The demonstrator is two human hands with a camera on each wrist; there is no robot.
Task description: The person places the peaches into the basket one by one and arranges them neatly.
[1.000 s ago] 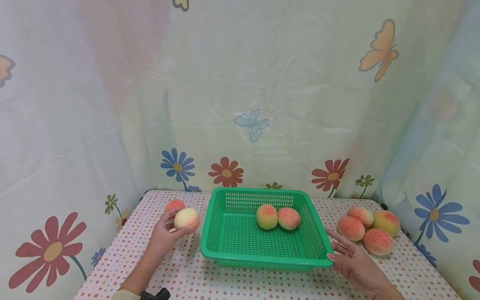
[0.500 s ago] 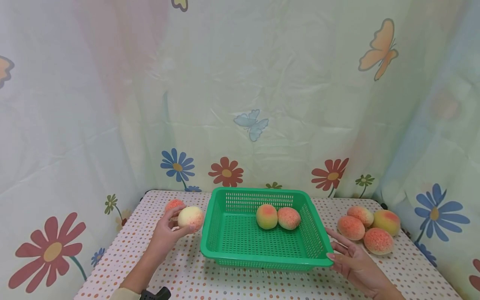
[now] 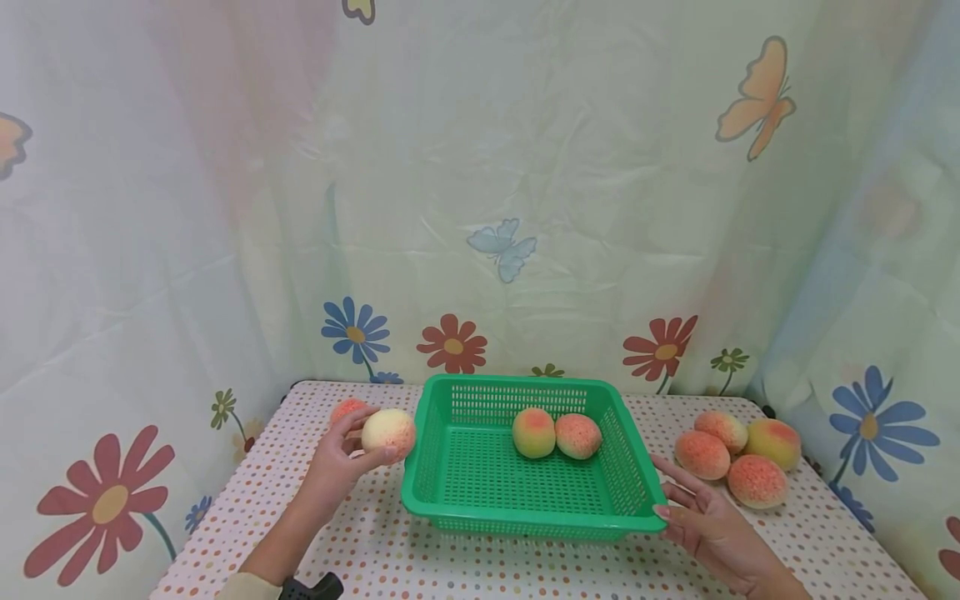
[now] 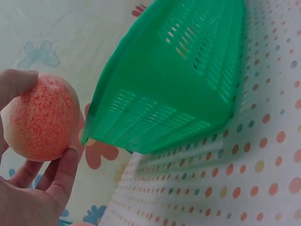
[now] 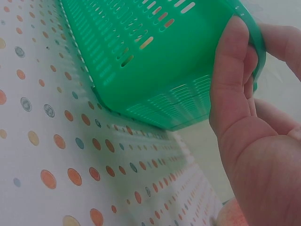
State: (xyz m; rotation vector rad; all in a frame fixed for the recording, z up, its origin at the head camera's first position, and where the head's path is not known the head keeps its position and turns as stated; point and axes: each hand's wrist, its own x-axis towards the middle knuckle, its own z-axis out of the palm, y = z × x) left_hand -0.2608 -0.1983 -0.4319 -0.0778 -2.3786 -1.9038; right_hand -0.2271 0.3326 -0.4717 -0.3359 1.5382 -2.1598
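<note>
My left hand [image 3: 333,465] holds a pale peach [image 3: 390,433] with a pink-red blush, in the air just left of the green plastic basket [image 3: 525,523]. In the left wrist view the fingers and thumb curl round that peach [image 4: 44,117], close to the basket's corner but apart from it. Behind this hand another reddish peach [image 3: 347,409] lies on the table, partly hidden. My right hand [image 3: 708,529] grips the basket's near right corner, its thumb and fingers at the rim. Inside the basket two peaches, one yellowish [image 3: 534,435] and one pink [image 3: 578,437], sit side by side.
Several more peaches [image 3: 757,482] lie in a group on the right of the table, beyond the right hand. A dotted cloth [image 3: 450,575] covers the table. Printed curtains [image 3: 450,167] with flowers and butterflies stand behind and on both sides.
The left hand has carried its peach a short way right, up to the basket's left edge. The right hand and the basket have stayed in place.
</note>
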